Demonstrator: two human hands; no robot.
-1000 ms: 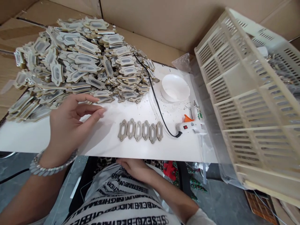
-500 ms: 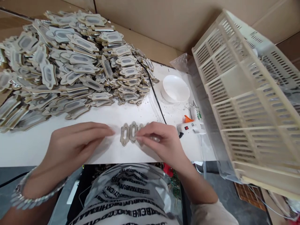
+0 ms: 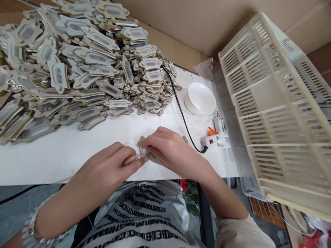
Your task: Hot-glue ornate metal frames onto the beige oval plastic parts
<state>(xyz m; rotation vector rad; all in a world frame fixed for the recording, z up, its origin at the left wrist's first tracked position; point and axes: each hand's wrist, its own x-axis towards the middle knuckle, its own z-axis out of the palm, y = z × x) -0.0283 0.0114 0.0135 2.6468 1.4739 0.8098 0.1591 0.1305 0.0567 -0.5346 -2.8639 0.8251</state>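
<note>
My right hand (image 3: 168, 148) is closed, its thumb and fingertips pinching a small grey ornamental frame piece (image 3: 141, 146) with an oval middle. The piece is tilted up off the white table. My left hand (image 3: 116, 160) is closed too, its fingertips pressed together at the lower end of the same piece. Whatever the left fingers hold, if anything, is too small to make out. Just past the right hand, the edge of another small frame piece (image 3: 184, 138) shows; my hand hides the rest of that row.
A large heap of similar grey frame plates (image 3: 88, 69) covers the table's back left. A white bowl (image 3: 200, 98), a black cable (image 3: 181, 106), a white power strip (image 3: 213, 140) and an orange object (image 3: 212, 131) lie to the right. A cream slatted crate (image 3: 274, 113) rises at far right.
My left hand has moved right, up to the frame piece. One piece that lay flat in the row is now tilted up in my right fingers. The view has shifted slightly.
</note>
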